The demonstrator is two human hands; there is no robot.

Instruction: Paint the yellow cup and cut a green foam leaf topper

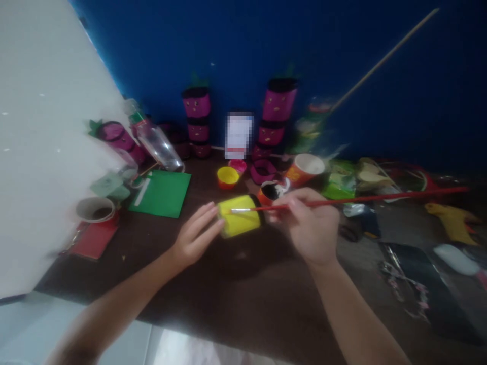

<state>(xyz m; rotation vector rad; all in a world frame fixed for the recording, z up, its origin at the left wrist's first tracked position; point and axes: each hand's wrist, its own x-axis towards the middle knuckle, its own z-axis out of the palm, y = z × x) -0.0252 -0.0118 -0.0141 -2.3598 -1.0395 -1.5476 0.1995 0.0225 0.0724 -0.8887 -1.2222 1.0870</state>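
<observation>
My left hand (198, 235) grips the left end of a yellow cylinder (243, 223) with a dark band at its right end. Between the fingers of my right hand (314, 223) is a long red paintbrush (342, 202), its tip lying over the yellow surface. Just behind the cylinder stands a small orange cup (270, 192) with dark paint inside and white on its rim. A yellow-lined cup (227, 177) and a small pink cup (238, 166) sit farther back, beside a purple ring (263, 171).
Two purple stacked towers with faces (197, 121) (279, 101) stand along the blue wall. On the left are a clear bottle (162, 144), a green sheet (163, 192) and a paper cup (97, 210). A yellow glue gun (452, 220) and a black pouch (422, 279) lie right.
</observation>
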